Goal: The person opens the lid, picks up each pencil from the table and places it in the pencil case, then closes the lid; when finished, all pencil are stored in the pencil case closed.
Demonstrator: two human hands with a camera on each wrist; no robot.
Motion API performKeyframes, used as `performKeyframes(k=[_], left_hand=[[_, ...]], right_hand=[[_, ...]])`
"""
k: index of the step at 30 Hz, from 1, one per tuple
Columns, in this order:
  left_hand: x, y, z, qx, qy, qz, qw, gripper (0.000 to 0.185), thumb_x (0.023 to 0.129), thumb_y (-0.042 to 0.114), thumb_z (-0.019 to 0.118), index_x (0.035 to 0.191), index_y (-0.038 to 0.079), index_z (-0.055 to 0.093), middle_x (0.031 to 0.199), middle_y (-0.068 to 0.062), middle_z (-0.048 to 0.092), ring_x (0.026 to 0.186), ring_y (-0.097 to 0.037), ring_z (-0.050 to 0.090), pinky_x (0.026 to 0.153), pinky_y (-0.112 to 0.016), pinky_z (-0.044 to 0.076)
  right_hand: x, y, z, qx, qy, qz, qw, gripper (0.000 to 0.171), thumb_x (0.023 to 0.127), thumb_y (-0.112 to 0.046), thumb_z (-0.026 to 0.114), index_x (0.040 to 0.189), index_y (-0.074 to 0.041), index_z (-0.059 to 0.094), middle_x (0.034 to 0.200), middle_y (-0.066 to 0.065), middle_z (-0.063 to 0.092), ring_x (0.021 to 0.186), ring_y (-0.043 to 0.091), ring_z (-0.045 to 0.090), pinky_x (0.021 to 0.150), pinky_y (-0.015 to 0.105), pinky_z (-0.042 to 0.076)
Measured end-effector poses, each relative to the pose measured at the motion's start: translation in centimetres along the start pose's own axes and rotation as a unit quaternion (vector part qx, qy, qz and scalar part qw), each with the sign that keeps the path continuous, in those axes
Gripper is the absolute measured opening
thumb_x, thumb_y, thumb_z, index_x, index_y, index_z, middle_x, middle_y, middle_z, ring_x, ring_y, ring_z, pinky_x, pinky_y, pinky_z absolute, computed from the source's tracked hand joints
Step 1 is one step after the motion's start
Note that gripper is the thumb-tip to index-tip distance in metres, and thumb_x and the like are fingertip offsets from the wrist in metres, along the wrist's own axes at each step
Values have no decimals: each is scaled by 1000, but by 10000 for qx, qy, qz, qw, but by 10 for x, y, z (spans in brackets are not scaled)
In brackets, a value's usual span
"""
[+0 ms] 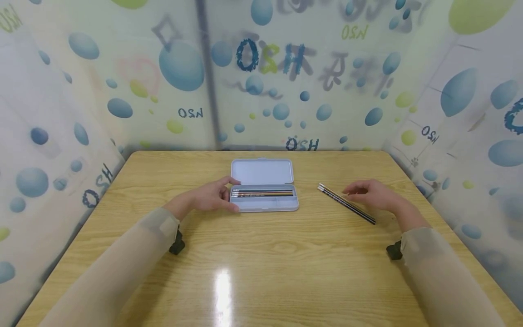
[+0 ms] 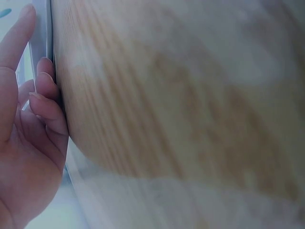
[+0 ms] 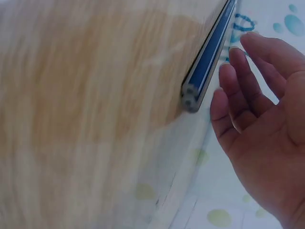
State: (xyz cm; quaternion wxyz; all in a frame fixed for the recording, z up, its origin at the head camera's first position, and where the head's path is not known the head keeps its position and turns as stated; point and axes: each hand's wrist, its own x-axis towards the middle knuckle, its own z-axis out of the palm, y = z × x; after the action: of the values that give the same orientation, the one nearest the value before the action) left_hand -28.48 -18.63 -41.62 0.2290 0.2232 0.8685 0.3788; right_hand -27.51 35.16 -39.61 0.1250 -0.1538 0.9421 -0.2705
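A pale grey-blue pencil case (image 1: 257,205) lies on the table with its lid (image 1: 262,171) folded back. Several pencils (image 1: 263,194) rest lengthwise in its rear compartment. My left hand (image 1: 210,196) holds the case's left end, thumb at the front corner and index finger near the hinge; in the left wrist view other fingers curl against the case's side. To the right, dark striped pencils (image 1: 347,204) lie slantwise and close together, their pale ends toward the case. Just beside them hovers my right hand (image 1: 376,195), fingers loosely bent with nothing between them.
The wood-grain table (image 1: 261,254) carries a bright light reflection near its front. Patterned curtain-like walls (image 1: 261,118) stand behind the table and along both sides. A dark device (image 1: 177,243) sits at each wrist under the sleeves.
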Motion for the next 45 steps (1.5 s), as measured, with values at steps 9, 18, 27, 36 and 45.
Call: performKeyframes(k=[9, 18, 27, 36, 45], left_hand=[[0, 2, 1, 33, -16, -51, 10000, 91, 95, 35, 89, 165, 14, 35, 91, -3, 62, 79, -18, 52, 72, -27, 43], [1, 1, 0, 75, -7, -83, 9999, 91, 95, 35, 89, 166, 15, 35, 92, -4, 63, 79, -18, 53, 72, -27, 43], [0, 0, 0, 205, 27, -74, 9998, 92, 95, 39, 89, 166, 15, 35, 93, -5, 63, 82, -18, 53, 74, -29, 43], [0, -1, -1, 105, 42, -58, 9999, 92, 95, 38, 89, 166, 14, 35, 91, -4, 62, 80, -19, 52, 72, -28, 43], [1, 0, 1, 144, 29, -49, 9999, 92, 95, 38, 89, 166, 14, 35, 92, -4, 62, 82, -19, 52, 75, -29, 42]], right_hand=[[-1, 12, -4, 229, -495, 140, 9984, 39, 110, -32, 68, 143, -10, 71, 144, 14, 72, 138, 39, 62, 117, 62, 46], [-1, 16, -3, 489, -662, 401, 9958, 46, 110, -38, 68, 148, -15, 68, 152, 14, 67, 146, 43, 55, 120, 65, 43], [0, 15, -3, 641, -720, 267, 9950, 41, 111, -30, 66, 147, -10, 67, 150, 17, 67, 140, 40, 59, 118, 63, 45], [1, 12, -2, 427, -492, 331, 9973, 37, 113, -27, 61, 144, -10, 68, 148, 18, 67, 136, 38, 60, 112, 57, 48], [1, 15, -1, 485, -526, 320, 9969, 40, 110, -29, 68, 144, -9, 67, 140, 13, 70, 130, 32, 60, 107, 48, 49]])
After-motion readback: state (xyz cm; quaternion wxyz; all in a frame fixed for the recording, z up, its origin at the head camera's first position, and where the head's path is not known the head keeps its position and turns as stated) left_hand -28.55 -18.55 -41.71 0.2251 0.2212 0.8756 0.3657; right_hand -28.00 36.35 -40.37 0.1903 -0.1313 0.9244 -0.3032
